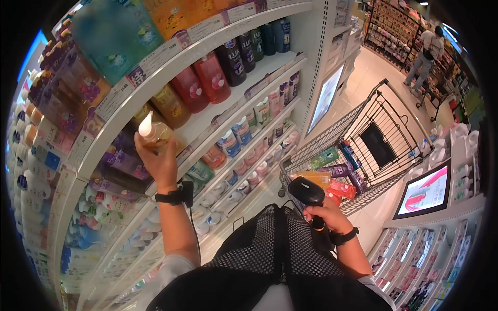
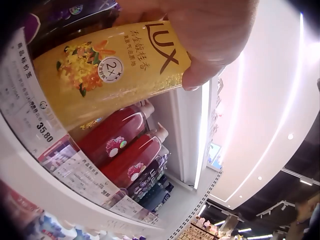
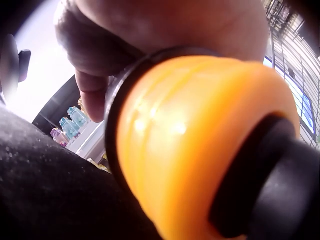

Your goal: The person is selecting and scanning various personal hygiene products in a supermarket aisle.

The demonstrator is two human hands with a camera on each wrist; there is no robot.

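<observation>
- Left hand (image 1: 158,160) — fingers wrapped round a yellow Lux bottle (image 1: 150,132), held up at the shelf (image 1: 228,116) just beside red bottles (image 1: 202,83).
- Right hand (image 1: 327,210) — curled tight round a barcode scanner (image 1: 307,193), near the shopping cart (image 1: 363,140).

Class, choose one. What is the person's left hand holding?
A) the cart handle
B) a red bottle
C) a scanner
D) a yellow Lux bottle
D: the left hand holds the yellow Lux bottle with its fingers curled round it, while the scanner is in the right hand.
</observation>
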